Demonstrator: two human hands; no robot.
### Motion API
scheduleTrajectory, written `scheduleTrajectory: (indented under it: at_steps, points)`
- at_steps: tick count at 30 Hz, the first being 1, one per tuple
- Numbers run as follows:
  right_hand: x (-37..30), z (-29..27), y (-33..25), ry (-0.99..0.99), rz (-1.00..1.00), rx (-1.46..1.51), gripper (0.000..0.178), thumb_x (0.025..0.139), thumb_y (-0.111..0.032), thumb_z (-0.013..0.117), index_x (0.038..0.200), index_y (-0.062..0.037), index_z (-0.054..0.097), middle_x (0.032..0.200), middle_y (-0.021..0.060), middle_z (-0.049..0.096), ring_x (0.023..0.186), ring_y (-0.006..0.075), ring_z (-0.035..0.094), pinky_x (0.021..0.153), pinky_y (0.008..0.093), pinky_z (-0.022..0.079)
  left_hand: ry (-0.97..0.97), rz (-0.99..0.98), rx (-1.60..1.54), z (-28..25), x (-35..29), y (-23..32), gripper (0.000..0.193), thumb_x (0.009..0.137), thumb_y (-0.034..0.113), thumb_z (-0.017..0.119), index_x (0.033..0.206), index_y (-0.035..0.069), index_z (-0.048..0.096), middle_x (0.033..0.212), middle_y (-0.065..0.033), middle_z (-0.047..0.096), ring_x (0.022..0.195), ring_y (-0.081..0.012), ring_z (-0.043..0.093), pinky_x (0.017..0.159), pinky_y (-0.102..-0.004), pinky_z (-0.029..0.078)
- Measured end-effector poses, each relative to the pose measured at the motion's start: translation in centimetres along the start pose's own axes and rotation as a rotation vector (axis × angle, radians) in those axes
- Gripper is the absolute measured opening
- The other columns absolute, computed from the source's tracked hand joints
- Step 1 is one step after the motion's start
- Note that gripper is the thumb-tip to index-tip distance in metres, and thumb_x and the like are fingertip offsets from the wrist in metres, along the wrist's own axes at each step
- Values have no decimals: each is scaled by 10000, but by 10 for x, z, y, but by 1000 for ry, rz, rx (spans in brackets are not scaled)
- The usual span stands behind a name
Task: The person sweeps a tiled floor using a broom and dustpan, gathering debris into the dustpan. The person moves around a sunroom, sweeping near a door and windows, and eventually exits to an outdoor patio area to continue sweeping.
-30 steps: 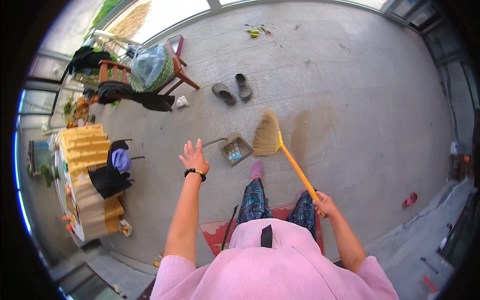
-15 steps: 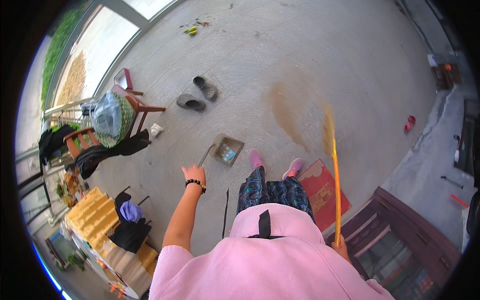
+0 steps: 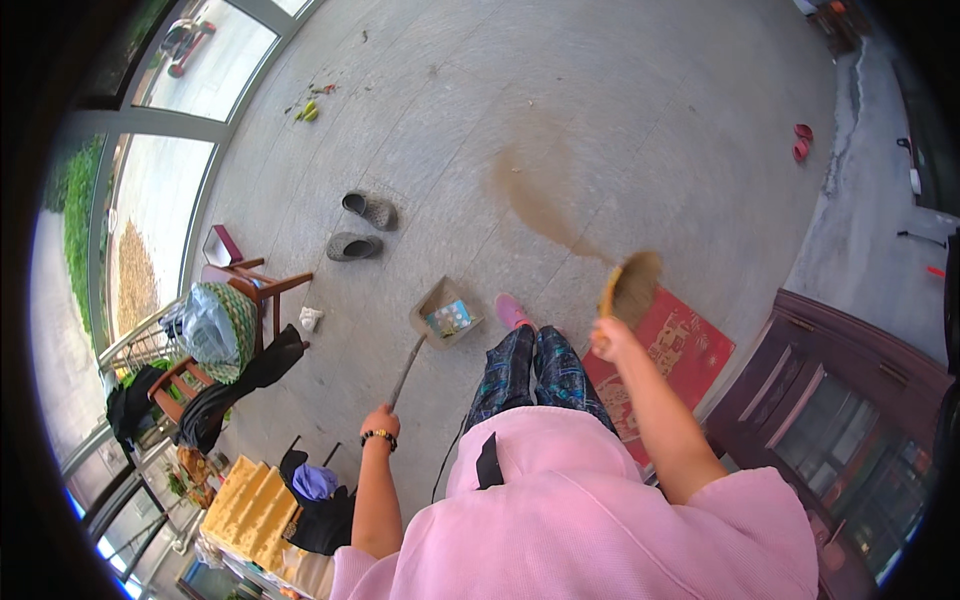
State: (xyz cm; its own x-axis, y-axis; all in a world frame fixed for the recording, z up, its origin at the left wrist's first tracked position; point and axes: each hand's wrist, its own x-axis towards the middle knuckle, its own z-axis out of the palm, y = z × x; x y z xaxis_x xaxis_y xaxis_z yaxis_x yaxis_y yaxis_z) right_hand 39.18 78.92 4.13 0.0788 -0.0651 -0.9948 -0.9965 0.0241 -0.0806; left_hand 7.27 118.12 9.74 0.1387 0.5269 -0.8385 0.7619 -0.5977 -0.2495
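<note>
Floor (image 3: pixel 665 175): wide passage between dust patch (image 3: pixel 535 205) and red slippers (image 3: pixel 801 150).
Left side: chair (image 3: pixel 272 284) blocks; clogs (image 3: pixel 378 212) stand beyond dustpan (image 3: pixel 435 302).
Right side: dark cabinet (image 3: pixel 780 350) obstructs beside mat (image 3: pixel 695 345).

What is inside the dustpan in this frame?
The dustpan, its handle in the left hand, contains something blue and white, too small to identify. Whatever lies directly beneath that is covered and cannot be seen.
</note>
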Motion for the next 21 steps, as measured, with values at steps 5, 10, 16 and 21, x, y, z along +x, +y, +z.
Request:
scheduleTrajectory:
  at_steps: [5, 10, 16, 21]
  points:
    - [-37, 112, -20, -199, -181, -146, 273, 769, -92, 487, 988, -164, 339, 632, 66, 452, 428, 159, 456, 316, 301, 327, 17, -1, -120, 34, -13, -3, 341, 787, 256, 409, 1072, 147, 562, 1022, -158, 579, 957, -314, 547, 823, -413, 432]
    - [-93, 116, -41, -324, -266, -80, 327, 783, -100, 492, 1054, -202, 341, 616, 38, 448, 423, 126, 443, 320, 283, 343, -35, -27, -318, 55, 7, -12, 347, 789, 263, 394, 1065, 145, 568, 1018, -160, 579, 953, -322, 543, 829, -405, 426]
    - [-193, 19, -53, -293, -359, -300, 668, 782, -48, 505, 1342, -180, 166, 651, 53, 482, 437, 114, 449, 333, 248, 366, -12, -44, -442, 56, 3, -1, 327, 789, 273, 386, 978, 114, 601, 981, -168, 586, 927, -329, 548, 809, -415, 429]
    - [-215, -41, -77, -40, -578, -577, 658, 768, 0, 501, 1341, -125, 204, 643, 54, 498, 429, 111, 461, 357, 242, 393, 56, 20, -541, 49, -14, 23, 330, 794, 323, 421, 900, 70, 605, 907, -185, 593, 871, -351, 552, 757, -435, 433]
